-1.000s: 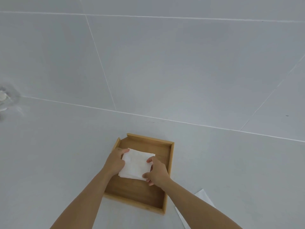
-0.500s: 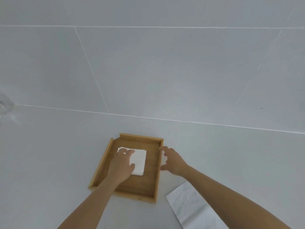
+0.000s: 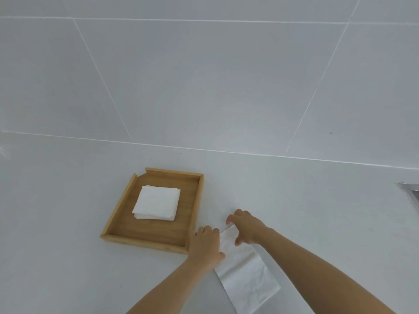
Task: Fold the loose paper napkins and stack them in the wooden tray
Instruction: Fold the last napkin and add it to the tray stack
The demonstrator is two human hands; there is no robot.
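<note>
**Loose napkin under both hands, folded stack already in the tray**

The wooden tray [image 3: 192,214] sits on the white worktop [image 3: 68,223], well back from its near edge, and carries a small squared stack of folded napkins [image 3: 156,205] a little behind the middle of its floor. Just beside the tray's right wall, a loose napkin [image 3: 246,271] lies flat on the worktop, its long side running from the tray's near right corner toward the near edge.

The left hand [image 3: 205,247] rests fingers-down on the napkin's left margin, next to the tray's near right corner. The right hand [image 3: 246,230] hovers over the far end with fingers spread and curled. Neither grip is closed on anything: the left presses flat, the right is released and looks poised to pinch.

The sheet is likely very light, limp and easy to tear or crease crookedly, and it may slide on the smooth worktop. It is best taken at a far corner or along the far edge with a light fingertip pinch while the other palm pins it. Lifting it by one point would let it droop, so the fold wants both hands and matched edges.
</note>
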